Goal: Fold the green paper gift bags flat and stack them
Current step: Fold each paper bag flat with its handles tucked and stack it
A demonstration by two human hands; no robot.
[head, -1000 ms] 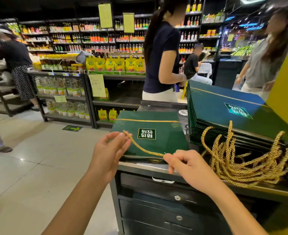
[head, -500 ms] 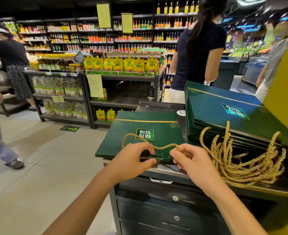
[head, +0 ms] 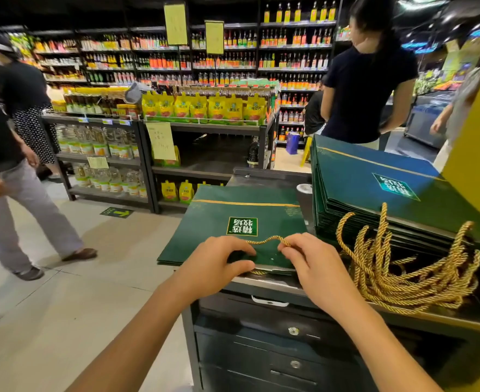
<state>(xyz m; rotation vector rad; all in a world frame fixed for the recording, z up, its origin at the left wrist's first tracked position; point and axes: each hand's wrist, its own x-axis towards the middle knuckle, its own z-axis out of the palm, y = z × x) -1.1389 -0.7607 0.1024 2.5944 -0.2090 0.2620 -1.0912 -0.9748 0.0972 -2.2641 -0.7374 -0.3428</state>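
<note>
A flat green paper gift bag (head: 210, 236) with a white label lies on the left end of a dark counter, on top of a few others. Its gold rope handle (head: 269, 239) arches low over its near edge. My left hand (head: 216, 264) pinches the rope's left end against the bag's edge. My right hand (head: 312, 258) pinches the rope's right end. To the right a tall stack of flat green bags (head: 374, 199) rests tilted, with a tangle of gold handles (head: 408, 264) spilling toward me.
The dark counter (head: 275, 284) has drawers below. A yellow panel (head: 479, 142) stands at the far right. Store shelves (head: 204, 128) fill the background. One person (head: 366, 80) stands behind the counter; others walk on the tiled floor (head: 63, 292) at left.
My hands have closed in on the bag's near edge. The rope handle went from a stretched line to a low arch between my fingers. People in the background have moved.
</note>
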